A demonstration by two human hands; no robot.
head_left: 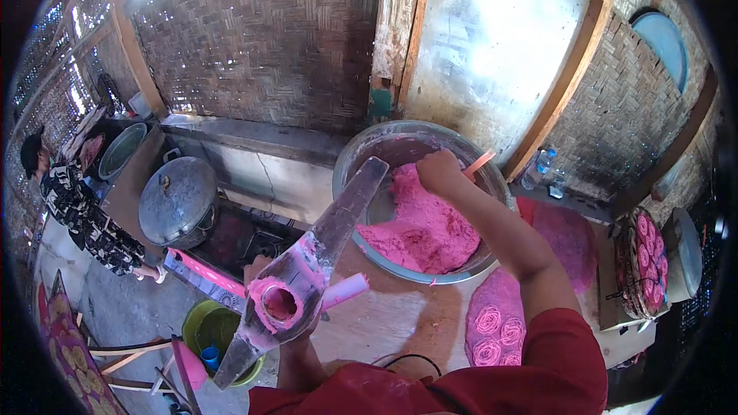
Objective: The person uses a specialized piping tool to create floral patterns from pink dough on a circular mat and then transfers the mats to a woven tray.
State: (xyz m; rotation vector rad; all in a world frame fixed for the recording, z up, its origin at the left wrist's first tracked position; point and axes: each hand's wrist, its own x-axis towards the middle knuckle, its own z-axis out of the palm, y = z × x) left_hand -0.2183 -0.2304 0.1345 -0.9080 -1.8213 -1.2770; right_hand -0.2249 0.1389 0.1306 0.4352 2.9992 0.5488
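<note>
Near-left of the metal basin (419, 132), the left hand (257, 267) curls around a wooden press (346, 215), seemingly to steady its mouth (280, 303) upward, while the right hand (440, 171), fisted, contents unclear, meets pink dough (430, 234) in the basin.

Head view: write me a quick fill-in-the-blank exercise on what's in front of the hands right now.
1. The dough by the right hand is ____ in colour.
2. The left hand holds the tool, whose opening is ____ in shape.
3. The pot stands to the ____ of the basin in this view.
4. The cup in the green tub is ____ in colour.

Missing words: pink; round; left; blue.
</note>
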